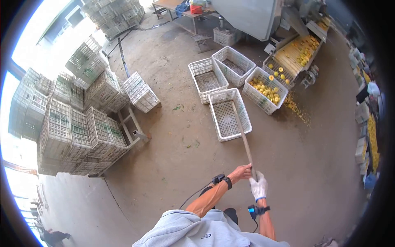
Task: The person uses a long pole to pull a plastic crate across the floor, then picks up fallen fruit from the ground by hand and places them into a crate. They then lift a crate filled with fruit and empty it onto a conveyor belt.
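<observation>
A long wooden pole (243, 138) runs forward from my body, and its far end reaches into or over a white plastic crate (230, 117). My left hand (241, 173), bare, is closed on the pole near its close end. Just behind it, my right hand (259, 187) in a white knitted glove grips the pole's end. Only a dark floor of the crate shows inside it. What sits at the pole's far tip cannot be made out. Beside this crate, another white crate (257, 101) holds yellow halved fruit (267, 91).
Two more crates (208, 94) (234, 61) stand behind. A conveyor (288, 57) carries fruit at the right, with scraps (298, 109) spilled on the floor below. Stacked crates (68, 127) rest on a metal frame (133, 131) at left. Crates line the right edge.
</observation>
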Motion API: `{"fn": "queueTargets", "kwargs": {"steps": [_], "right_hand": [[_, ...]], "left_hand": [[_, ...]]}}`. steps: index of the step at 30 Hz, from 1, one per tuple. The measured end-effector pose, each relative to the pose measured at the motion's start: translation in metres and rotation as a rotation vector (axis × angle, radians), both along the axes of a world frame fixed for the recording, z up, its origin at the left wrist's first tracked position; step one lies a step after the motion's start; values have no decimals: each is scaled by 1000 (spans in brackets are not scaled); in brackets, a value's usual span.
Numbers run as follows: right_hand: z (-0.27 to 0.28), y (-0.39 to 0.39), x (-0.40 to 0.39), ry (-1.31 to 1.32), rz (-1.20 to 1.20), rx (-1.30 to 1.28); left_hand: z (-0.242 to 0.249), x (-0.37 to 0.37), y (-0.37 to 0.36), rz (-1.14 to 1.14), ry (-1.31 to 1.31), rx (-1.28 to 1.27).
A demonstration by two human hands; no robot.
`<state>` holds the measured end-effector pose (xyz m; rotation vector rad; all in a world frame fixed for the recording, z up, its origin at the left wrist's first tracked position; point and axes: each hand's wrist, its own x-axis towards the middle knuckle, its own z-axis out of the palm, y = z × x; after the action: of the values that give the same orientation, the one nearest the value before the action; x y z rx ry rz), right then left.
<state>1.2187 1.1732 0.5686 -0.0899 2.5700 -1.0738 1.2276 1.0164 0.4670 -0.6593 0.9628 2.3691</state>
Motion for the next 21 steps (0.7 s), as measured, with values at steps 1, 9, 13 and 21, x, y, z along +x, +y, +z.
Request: {"fn": "queueTargets", "kwargs": {"steps": [1, 9, 13, 21], "right_hand": [[30, 12, 11, 0, 36, 30], [293, -2, -9, -400, 198, 267], [264, -27, -48, -282, 429, 269], [209, -131, -147, -116, 893, 426]], "left_hand": [[-17, -9, -1, 70, 76, 162], [-17, -53, -49, 390, -138, 150], [-10, -51, -103, 476, -293, 37], [-28, -25, -257, 743, -426, -28]]}}
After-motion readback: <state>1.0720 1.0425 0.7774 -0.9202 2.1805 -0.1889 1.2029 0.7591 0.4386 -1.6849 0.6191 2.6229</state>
